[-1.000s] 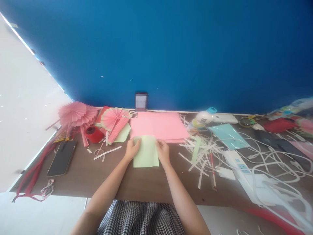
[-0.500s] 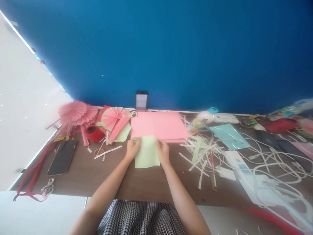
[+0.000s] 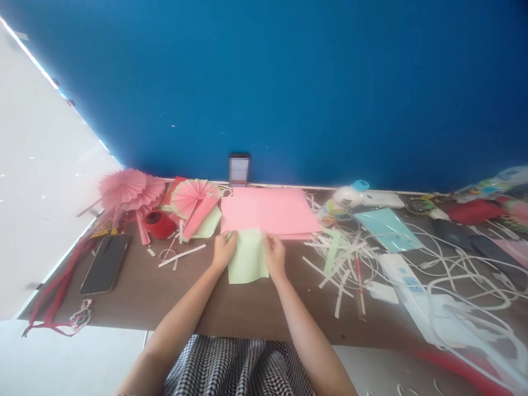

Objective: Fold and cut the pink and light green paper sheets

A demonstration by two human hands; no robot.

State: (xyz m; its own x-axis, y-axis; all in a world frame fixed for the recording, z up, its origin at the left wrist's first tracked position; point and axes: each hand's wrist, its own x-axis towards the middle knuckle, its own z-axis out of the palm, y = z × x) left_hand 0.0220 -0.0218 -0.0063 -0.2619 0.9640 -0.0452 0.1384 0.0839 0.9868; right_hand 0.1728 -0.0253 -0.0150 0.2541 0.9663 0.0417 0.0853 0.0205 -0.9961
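Observation:
A light green sheet of paper point(image 3: 247, 258) lies on the brown table point(image 3: 198, 308) in front of me. My left hand point(image 3: 224, 251) grips its upper left corner with fingers curled. Opposite it, my right hand point(image 3: 275, 254) pinches the upper right edge. Just behind the green sheet lies a stack of pink paper point(image 3: 268, 212).
Pink folded paper fans point(image 3: 127, 190) and a red tape roll point(image 3: 159, 224) lie at the back left, and a black phone point(image 3: 105, 264) near the left edge. White paper strips point(image 3: 342, 264), a power strip point(image 3: 402, 272) and tangled white cables point(image 3: 466, 275) crowd the right. A blue wall stands behind.
Both hands stay on the green sheet's top corners; the sheet has shifted very slightly. Otherwise nothing has visibly changed.

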